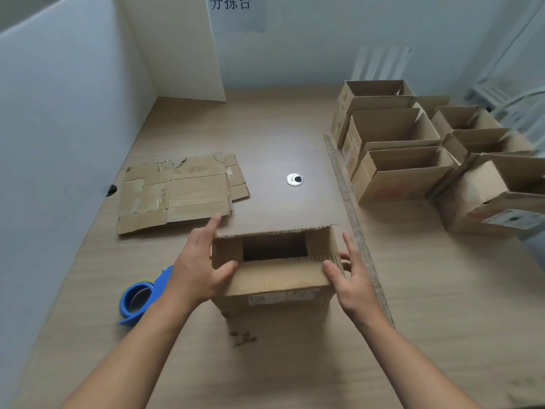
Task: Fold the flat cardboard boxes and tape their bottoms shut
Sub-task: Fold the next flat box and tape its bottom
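Head cam is looking down at the cardboard box (274,278), which sits low and centre in the frame on the wooden table (442,290), open end facing me. Its near flap is folded in, and there's a dark rectangular gap between that flap and the ragged corrugated edge of the far one.

My left hand (196,270) is spread against the left side of the box, thumb lying on the near flap and fingers straight, pointing up the frame. My right hand (354,278) mirrors it on the right side, thumb at the flap's corner, fingers straight and a bit splayed. Neither is gripping, just pressing in flat.

A blue tape dispenser (141,296) lies on the table just left of my left wrist. Further up on the left is a stack of flat cardboard boxes (180,193), well apart from the box. Folded boxes (395,134) crowd the upper right. A small round metal disc (294,179) shows above the box. White partition panels (59,113) close off the left.
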### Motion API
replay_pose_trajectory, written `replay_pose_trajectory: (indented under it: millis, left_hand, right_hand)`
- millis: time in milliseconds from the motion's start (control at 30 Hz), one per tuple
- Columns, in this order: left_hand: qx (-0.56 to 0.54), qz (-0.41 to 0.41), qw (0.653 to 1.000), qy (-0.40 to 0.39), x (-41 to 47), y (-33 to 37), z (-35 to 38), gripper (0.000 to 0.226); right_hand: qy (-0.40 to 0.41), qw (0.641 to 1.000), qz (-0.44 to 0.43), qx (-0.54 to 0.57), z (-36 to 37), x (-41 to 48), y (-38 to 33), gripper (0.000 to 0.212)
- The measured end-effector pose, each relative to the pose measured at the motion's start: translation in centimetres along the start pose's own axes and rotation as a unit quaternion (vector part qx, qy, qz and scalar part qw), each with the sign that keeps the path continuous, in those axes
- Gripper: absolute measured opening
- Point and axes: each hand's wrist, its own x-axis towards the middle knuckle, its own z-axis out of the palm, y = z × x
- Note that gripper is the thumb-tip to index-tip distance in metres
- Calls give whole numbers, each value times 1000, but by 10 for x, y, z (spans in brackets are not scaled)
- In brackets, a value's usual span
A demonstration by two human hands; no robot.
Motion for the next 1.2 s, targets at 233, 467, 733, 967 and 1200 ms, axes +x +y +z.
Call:
replay_pose_trajectory:
  millis: [233,467,733,967,1200]
  left_hand:
    - [-48,-38,998,25,-29,-7,26,39]
    - [-78,-96,992,6,-26,4,37,38]
    - [-132,-125,983,-30,-41,1,65,32]
    - [-22,-142,989,-29,-48,-20,42,42]
    - [4,-137,984,-110,-58,-26,42,61]
  right_hand:
    - [10,1000,-14,14,8,1,5,50]
    - [49,998,-49,7,-2,9,7,35]
    - [30,997,-39,-51,-13,12,11,41]
    - [-51,997,-20,-49,17,-11,39,30]
    - [-19,997,1,-69,25,-5,33,25]
